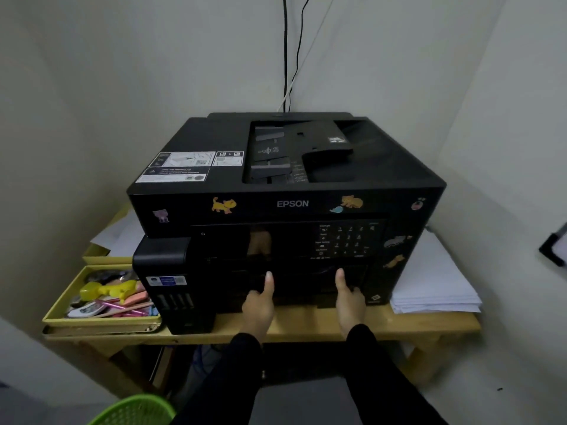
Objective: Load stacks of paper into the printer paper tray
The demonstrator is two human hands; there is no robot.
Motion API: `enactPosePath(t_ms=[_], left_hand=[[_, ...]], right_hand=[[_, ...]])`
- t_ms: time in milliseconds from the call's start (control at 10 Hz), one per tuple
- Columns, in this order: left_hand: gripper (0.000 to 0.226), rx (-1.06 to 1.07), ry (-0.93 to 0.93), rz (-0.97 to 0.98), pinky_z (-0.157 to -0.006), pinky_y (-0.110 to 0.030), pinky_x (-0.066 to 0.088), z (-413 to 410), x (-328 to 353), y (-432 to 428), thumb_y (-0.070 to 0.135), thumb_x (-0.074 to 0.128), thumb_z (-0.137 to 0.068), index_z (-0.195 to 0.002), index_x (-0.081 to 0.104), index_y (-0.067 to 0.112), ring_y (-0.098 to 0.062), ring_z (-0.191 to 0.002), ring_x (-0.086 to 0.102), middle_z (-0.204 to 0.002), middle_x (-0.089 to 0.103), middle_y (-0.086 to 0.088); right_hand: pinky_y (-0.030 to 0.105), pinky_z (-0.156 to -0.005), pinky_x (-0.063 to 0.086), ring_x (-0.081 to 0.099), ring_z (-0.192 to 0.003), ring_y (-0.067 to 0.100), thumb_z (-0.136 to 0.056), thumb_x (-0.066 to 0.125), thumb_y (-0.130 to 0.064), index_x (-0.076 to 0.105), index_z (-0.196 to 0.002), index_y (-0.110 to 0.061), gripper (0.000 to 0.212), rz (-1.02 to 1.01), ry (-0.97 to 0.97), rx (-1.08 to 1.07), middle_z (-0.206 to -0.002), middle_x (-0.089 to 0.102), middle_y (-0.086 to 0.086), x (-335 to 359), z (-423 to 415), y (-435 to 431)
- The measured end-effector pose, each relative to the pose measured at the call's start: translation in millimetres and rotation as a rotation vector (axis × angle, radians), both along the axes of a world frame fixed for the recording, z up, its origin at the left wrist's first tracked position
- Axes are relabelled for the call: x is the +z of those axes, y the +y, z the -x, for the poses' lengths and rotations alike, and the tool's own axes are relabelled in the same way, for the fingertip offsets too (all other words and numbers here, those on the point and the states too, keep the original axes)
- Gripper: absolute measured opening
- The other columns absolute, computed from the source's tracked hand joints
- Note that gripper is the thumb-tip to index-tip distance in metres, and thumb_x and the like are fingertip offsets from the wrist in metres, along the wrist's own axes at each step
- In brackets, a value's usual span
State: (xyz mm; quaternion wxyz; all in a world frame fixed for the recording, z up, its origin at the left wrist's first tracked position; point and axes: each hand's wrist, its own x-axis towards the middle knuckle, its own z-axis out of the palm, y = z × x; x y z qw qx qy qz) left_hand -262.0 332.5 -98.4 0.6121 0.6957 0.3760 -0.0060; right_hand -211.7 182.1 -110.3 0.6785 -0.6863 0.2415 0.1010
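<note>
A black Epson printer (288, 204) with animal stickers stands on a wooden table (294, 326). Both my hands are at its lower front, where the dark paper tray (303, 289) sits flush in the body. My left hand (259, 305) has its thumb up against the tray front and its fingers curled under the edge. My right hand (349, 302) holds the same edge further right, thumb raised. A stack of white paper (435, 286) lies on the table to the right of the printer.
A yellow box (92, 323) of pens and small items sits left of the printer, with loose white sheets (119, 234) behind it. Cables (287, 56) run up the wall corner. A green basket (135, 409) is on the floor at lower left.
</note>
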Motion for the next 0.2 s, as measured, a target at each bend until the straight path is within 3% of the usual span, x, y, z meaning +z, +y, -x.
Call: enactPosePath(t_ms=[100, 200], left_hand=[[0.082, -0.134, -0.029, -0.116, -0.11, -0.034, 0.034, 14.3, 13.3, -17.3, 0.055, 0.041, -0.093, -0.148, 0.021, -0.002, -0.033, -0.135, 0.039, -0.149, 0.037, -0.018], [0.085, -0.176, -0.081, -0.204, -0.111, -0.033, 0.033, 32.0, 22.8, -32.1, 0.051, 0.047, -0.092, -0.15, 0.012, 0.0, -0.031, -0.139, 0.035, -0.153, 0.031, -0.018]], right_hand=[[0.037, -0.11, 0.033, 0.039, -0.136, 0.032, -0.091, 0.047, -0.053, 0.025, -0.148, -0.003, 0.078, 0.238, -0.105, 0.135, -0.147, 0.042, 0.016, 12.8, 17.0, -2.8], [0.037, -0.107, 0.037, 0.043, -0.133, 0.03, -0.091, 0.048, -0.05, 0.024, -0.147, -0.005, 0.075, 0.417, -0.19, 0.234, -0.144, 0.045, 0.014, 30.8, 38.0, -6.2]])
